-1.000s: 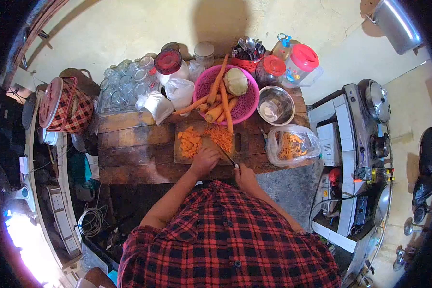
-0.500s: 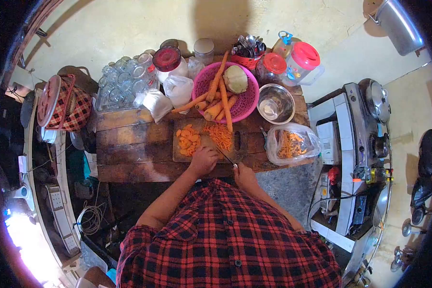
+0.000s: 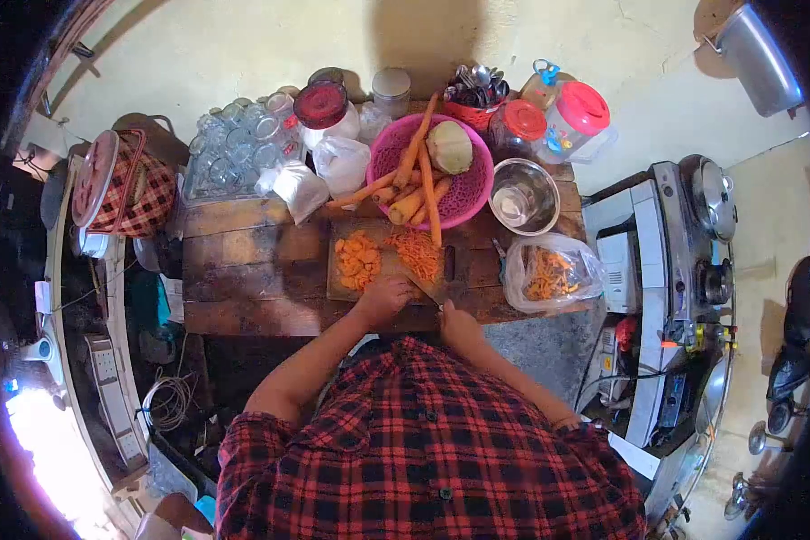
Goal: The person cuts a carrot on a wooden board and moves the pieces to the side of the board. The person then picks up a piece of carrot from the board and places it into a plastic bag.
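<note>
A knife [image 3: 431, 289] is gripped in my right hand [image 3: 460, 325] at the front edge of the wooden cutting board [image 3: 336, 290]. Its blade slants up and left across the board, close to the fingers of my left hand [image 3: 386, 301]. That hand is closed, fingers bent down onto the board; whatever lies under them is hidden. Round carrot slices [image 3: 357, 261] are heaped on the board's left part. Beside them, thin carrot strips [image 3: 418, 254] form a second pile, just beyond the blade.
Behind the board stands a pink basket [image 3: 481, 193] with whole carrots [image 3: 407, 205] and a pale round vegetable [image 3: 450, 148]. To the right are a steel bowl [image 3: 549, 209] and a plastic bag [image 3: 580, 292] of cut carrot. Glasses [image 3: 234, 148] and white bags [image 3: 299, 191] stand left.
The view has shifted slightly. The knife blade shows broader now, turned more flat beside my left fingers. Both hands stay in nearly the same place, and the carrot piles look alike.
</note>
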A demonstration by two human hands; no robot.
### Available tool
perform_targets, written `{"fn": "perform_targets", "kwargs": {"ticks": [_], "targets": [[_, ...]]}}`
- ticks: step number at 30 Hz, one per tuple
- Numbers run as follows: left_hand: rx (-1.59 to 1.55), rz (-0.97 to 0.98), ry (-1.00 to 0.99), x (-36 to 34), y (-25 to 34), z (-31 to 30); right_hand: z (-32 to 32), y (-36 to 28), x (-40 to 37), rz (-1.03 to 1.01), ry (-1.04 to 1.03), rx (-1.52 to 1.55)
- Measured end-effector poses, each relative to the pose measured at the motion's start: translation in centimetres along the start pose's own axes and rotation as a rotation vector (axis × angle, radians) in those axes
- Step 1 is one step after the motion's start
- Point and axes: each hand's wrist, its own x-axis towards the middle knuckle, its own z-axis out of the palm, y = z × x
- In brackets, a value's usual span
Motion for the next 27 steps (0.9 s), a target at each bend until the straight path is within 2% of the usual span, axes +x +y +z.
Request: {"fn": "perform_targets", "kwargs": {"ticks": [6,8,12,14,18,20,27], "targets": [[0.042,0.008,0.003,-0.2,0.0,-0.1,-2.2,-1.7,1.4,-0.052,-0.034,0.016],[0.054,0.031,0.044,0.8,-0.4,-0.8,-3.5,-2.0,0.9,0.024,-0.055,-0.025],[0.026,0.019,0.043,0.7,-0.5,-0.3,-0.8,-1.4,1.6,0.047,-0.015,0.026],[0.036,0.027,0.033,0.4,-0.5,-0.3,-0.7,-1.7,2.4,-0.018,0.021,0.025],[0.055,0.005,0.003,0.4,-0.5,-0.3,-2.0,-2.1,2.1,-0.009,-0.038,-0.02],[0.036,0.01,0.016,0.3,-0.6,-0.3,-1.6,-1.3,1.0,0.058,-0.064,-0.031],[-0.008,-0.017,0.011,0.6,-0.2,-0.6,0.5,-1.5,3.6,-0.001,-0.023,-0.017]]}}
